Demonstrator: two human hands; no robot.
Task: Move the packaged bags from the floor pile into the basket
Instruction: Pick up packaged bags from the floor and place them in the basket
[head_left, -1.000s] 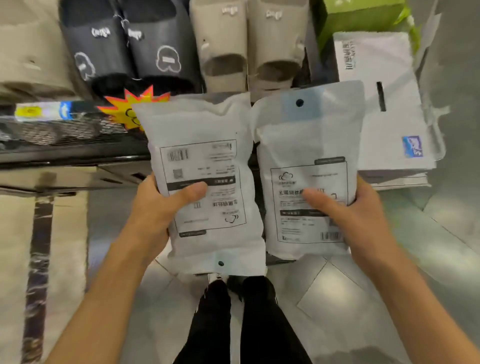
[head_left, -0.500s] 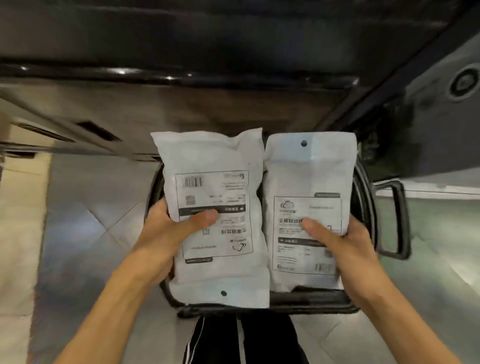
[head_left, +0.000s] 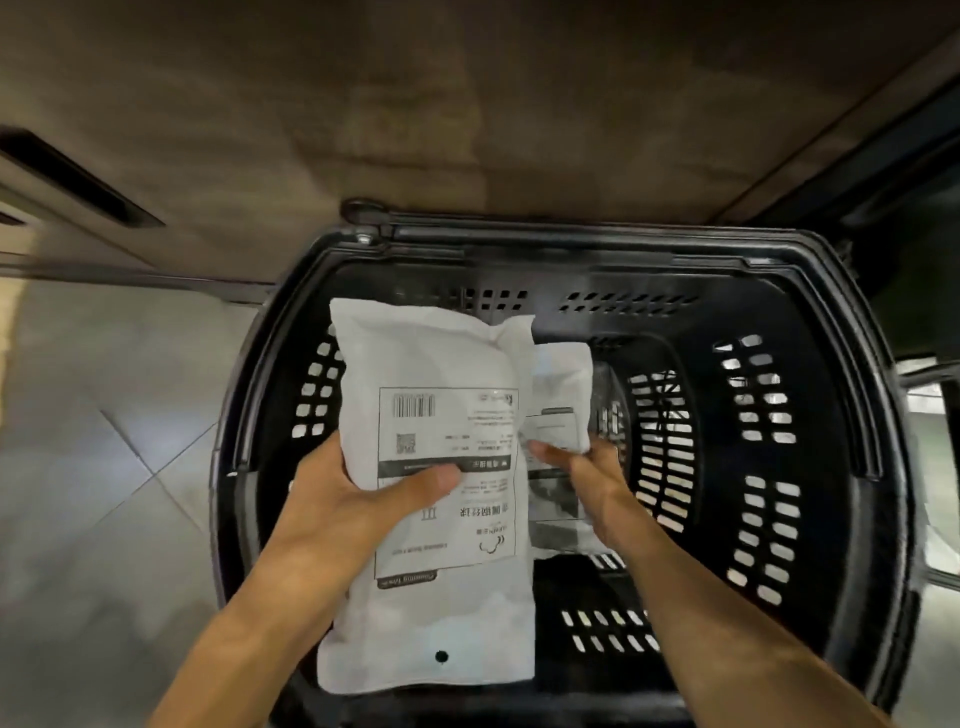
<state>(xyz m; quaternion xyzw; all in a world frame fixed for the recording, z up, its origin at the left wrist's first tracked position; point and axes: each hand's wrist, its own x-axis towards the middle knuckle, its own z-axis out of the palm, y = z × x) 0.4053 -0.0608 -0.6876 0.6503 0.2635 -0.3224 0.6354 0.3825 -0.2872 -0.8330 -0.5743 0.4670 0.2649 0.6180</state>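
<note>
Basket (head_left: 810, 322), black perforated plastic, oval with slotted walls and floor, standing on grey tiled floor (head_left: 104, 467) and serving as the reference for all that follows. Folded handle bar (head_left: 519, 231), black, lies along the basket's far rim. First bag (head_left: 441, 374), white opaque plastic pouch with printed label, barcode and a small round hang hole at its near end, is held above the basket's left half, its near end reaching over the basket's near rim. Left hand (head_left: 358, 499) grips this bag at its left edge, thumb pressed across the label, fingers hidden behind. Second bag (head_left: 563, 395), a like white pouch, sits lower, inside the basket near its centre, partly hidden behind the first bag; whether it touches the basket floor cannot be told. Right hand (head_left: 587, 483) is at the second bag's near part, fingers curled on it, blurred. Dark trouser leg (head_left: 582, 587), a small patch, shows through the basket's near interior. Brown panel (head_left: 467, 104) fills the area beyond the basket's far rim.
</note>
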